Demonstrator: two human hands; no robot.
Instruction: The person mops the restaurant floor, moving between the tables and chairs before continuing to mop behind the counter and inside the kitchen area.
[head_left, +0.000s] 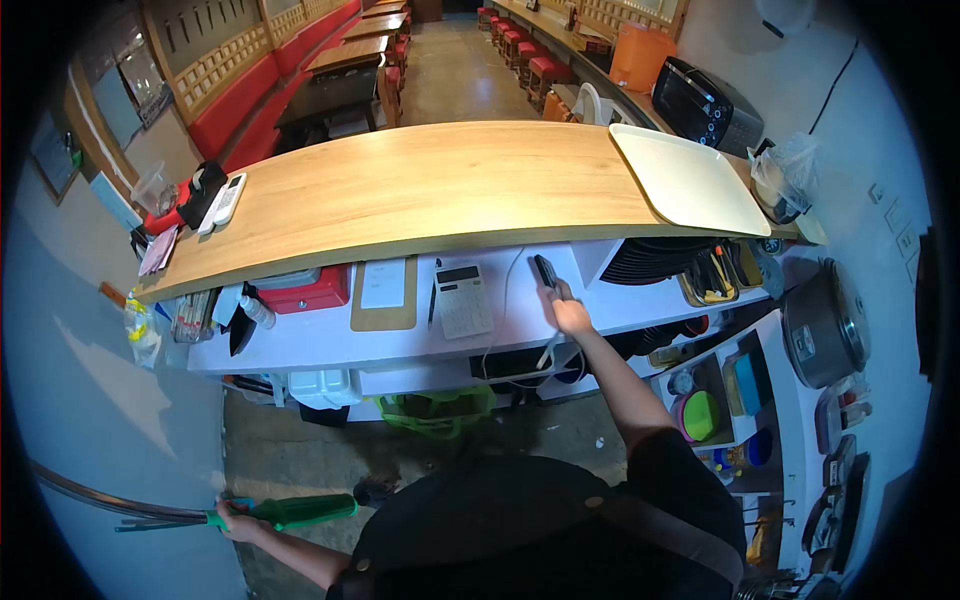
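My right hand point(572, 314) reaches onto the shelf below the counter, its fingers closed on the lower end of a dark, slim phone point(545, 270). A white cable point(515, 275) loops close by and hangs over the shelf edge. To its left on the shelf lie a white calculator point(464, 303), a pen point(433, 300) and a clipboard with paper point(384, 290). At the lower left, my left hand point(240, 522) is wrapped round a long-handled broom with a green body point(300, 510). Dark bristles show at its right end, and its handle stretches left.
On the wooden counter point(420, 190) are a cream tray point(690, 180) and white remotes point(230, 200). Under it stand a red box point(305, 292), a green bag point(435, 410) and stacked black plates point(650, 262). A rice cooker point(825, 325) and open shelves line the right side.
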